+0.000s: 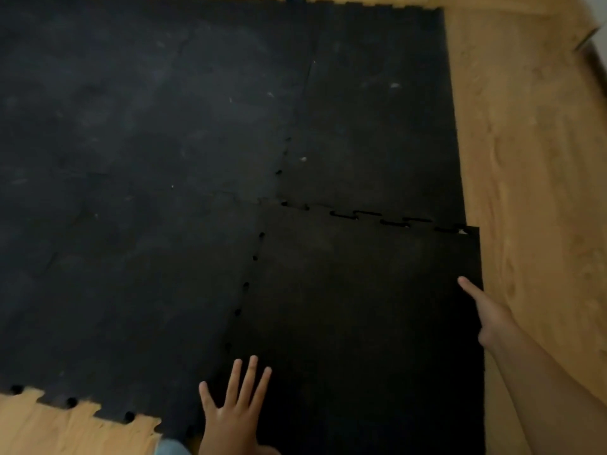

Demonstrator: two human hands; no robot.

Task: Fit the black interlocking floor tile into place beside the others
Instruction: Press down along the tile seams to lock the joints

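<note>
Left grip [235,418] flat and wide open, fingers fanned out, palm pressed down on the near-left corner of the black tile [361,323], nothing clasped. Right grip [489,316] over on the tile's right edge, forefinger stretched out with its tip touching the tile surface just inside that edge, remaining fingers curled under, not gripping anything either. Forearm coming in from the lower right across the wood floor [532,159].

Tile lying flat, tucked into the near-right corner of the laid mat [131,192], so between both grips and stretching away from them. Left seam mostly snug, only a row of small dark holes showing along it. Far seam [387,218] not fully seated: gaps open between the puzzle teeth, wider toward the right end. Far-right corner [469,229] poking out a bit past the neighbouring tile's [377,110] right edge, so sitting slightly offset to the right. Near-left of the mat, bare toothed edge [70,402] exposed against the wood. Scrap of blue fabric [170,448] at the bottom, just left of the left wrist, too cropped to tell more.
</note>
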